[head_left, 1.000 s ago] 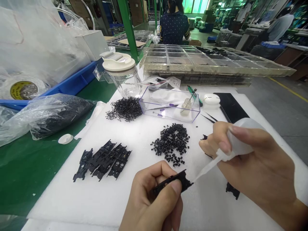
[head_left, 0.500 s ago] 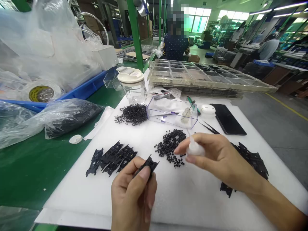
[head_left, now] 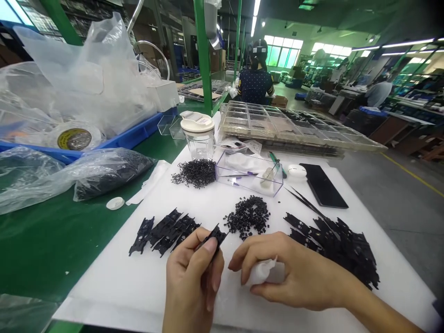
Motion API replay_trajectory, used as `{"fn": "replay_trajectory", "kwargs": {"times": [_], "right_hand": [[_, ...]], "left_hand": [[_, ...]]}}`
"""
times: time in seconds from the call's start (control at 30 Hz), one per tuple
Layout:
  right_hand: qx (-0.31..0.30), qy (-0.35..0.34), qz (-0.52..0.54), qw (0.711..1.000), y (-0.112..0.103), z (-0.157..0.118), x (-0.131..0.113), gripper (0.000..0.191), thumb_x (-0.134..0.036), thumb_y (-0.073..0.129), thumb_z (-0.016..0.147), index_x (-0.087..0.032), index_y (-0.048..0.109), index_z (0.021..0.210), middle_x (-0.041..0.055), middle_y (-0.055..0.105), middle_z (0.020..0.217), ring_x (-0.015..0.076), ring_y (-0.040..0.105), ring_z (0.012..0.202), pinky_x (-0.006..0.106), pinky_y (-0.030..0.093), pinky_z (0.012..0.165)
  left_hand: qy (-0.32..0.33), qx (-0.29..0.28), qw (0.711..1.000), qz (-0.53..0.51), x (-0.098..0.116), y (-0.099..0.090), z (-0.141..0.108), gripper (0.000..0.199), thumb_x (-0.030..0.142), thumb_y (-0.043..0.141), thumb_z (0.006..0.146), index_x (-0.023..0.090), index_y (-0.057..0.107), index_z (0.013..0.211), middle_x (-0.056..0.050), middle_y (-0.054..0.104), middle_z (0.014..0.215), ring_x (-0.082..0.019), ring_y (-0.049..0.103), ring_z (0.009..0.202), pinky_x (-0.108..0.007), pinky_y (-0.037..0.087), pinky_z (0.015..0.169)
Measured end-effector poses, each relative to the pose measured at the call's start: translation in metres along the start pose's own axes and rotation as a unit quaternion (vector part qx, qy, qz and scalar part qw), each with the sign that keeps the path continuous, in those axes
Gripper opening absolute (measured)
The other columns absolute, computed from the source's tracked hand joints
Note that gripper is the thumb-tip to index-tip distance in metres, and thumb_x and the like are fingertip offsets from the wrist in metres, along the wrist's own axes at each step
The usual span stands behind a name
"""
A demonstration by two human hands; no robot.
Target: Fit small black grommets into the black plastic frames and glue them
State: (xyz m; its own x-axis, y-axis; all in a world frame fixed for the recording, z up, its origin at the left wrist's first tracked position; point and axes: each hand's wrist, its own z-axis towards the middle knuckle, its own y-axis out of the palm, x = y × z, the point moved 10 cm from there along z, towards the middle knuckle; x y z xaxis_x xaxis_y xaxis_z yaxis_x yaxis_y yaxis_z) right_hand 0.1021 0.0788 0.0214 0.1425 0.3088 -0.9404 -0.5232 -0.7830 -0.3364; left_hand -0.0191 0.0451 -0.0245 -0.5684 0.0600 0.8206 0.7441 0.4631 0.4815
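Note:
Between thumb and fingers, my left hand (head_left: 194, 273) grips a small black plastic part (head_left: 215, 238) with notched ends, tilted upward. My right hand (head_left: 287, 273) is closed around a small white squeeze bottle (head_left: 258, 274), partly hidden by the fingers. A pile of tiny black pieces (head_left: 248, 215) lies just beyond my hands on the white board (head_left: 236, 305). Similar flat black parts (head_left: 166, 231) lie in a row to the left. More of them form a heap (head_left: 347, 249) beyond my right wrist, partly covered by it.
Thin black bent pieces (head_left: 196, 173) are piled near a lidded clear cup (head_left: 198, 138). Behind the tiny pieces sit a clear box (head_left: 249, 187), tweezers (head_left: 307, 200) and a black phone-like slab (head_left: 324, 185). A clear compartment tray (head_left: 270, 132) spans the back; a person (head_left: 256, 81) sits beyond.
My right hand has moved left and down, bringing the white bottle nearer my left hand and tipping it over. My left hand still holds the black part. The whole view has shifted slightly.

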Motion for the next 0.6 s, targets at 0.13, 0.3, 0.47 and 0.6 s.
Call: {"fn": "replay_trajectory", "kwargs": {"times": [0.13,0.3,0.47,0.6], "right_hand": [[-0.014,-0.002,-0.050,0.999,0.001,0.001,0.001,0.025,-0.004,0.074,0.077,-0.020,0.074,0.096,0.0052,0.074,0.118,0.0181,0.071,0.107,0.028,0.051,0.099],[-0.040,0.026,-0.119,0.992,0.001,-0.007,0.003,0.040,-0.013,0.083,0.075,-0.026,0.073,0.112,0.0051,0.067,0.134,0.0231,0.066,0.121,0.031,0.048,0.109],[0.040,0.059,-0.195,0.978,-0.059,-0.028,-0.019,0.052,-0.033,0.088,0.077,-0.033,0.071,0.126,0.0072,0.057,0.149,0.0316,0.056,0.136,0.044,0.044,0.116],[0.380,0.114,-0.257,0.881,-0.155,-0.041,-0.027,0.041,-0.043,0.078,0.086,-0.022,0.073,0.121,0.0125,0.075,0.110,0.0305,0.071,0.101,0.047,0.057,0.090]], "left_hand": [[0.012,-0.006,1.000,0.001,0.001,-0.002,0.002,0.031,0.034,0.071,0.089,0.021,0.050,0.071,0.010,0.039,0.041,-0.003,0.014,0.037,-0.019,0.008,0.039],[0.020,-0.030,0.999,0.014,0.002,0.001,0.003,0.036,0.038,0.069,0.090,0.020,0.046,0.067,0.010,0.036,0.043,-0.003,0.014,0.038,-0.019,0.006,0.039],[0.033,-0.026,0.999,0.004,0.006,0.001,0.003,0.037,0.038,0.069,0.089,0.021,0.046,0.066,0.009,0.036,0.043,-0.003,0.011,0.040,-0.019,0.007,0.039],[0.031,-0.040,0.999,0.016,0.006,0.004,0.004,0.036,0.037,0.071,0.087,0.019,0.049,0.065,0.009,0.035,0.043,-0.002,0.011,0.039,-0.017,0.007,0.039]]}}
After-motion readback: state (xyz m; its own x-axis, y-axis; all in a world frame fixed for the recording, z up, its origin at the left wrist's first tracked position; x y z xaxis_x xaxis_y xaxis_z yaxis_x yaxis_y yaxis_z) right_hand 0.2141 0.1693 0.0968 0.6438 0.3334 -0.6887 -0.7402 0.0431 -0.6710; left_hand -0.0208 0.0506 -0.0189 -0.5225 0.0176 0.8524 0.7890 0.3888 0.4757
